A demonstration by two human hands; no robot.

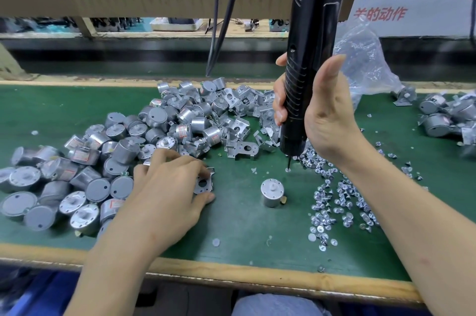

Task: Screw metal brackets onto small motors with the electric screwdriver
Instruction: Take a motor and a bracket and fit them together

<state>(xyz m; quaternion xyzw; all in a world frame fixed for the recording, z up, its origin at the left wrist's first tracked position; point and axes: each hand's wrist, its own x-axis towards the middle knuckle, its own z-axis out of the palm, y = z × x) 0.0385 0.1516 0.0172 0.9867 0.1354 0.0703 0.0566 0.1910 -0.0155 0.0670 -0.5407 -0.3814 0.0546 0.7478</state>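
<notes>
Fingers [279, 109] on ribbed screwdriver [309, 45], flat holed bracket [207, 187]

Upright motor [272, 192], perforated bracket [203, 183], vertical screwdriver [307, 40]

I note a factory assembly station: green bench mat [231, 228], heaped motors [116, 150], bulk brackets [239, 126], loose screws [334, 199], posted notice [412, 3].

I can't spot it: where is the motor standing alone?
In the head view, the motor stands upright mid-table on the mat, between the bracket in the left hand and the screws on the right, nearer than the screwdriver.
</notes>
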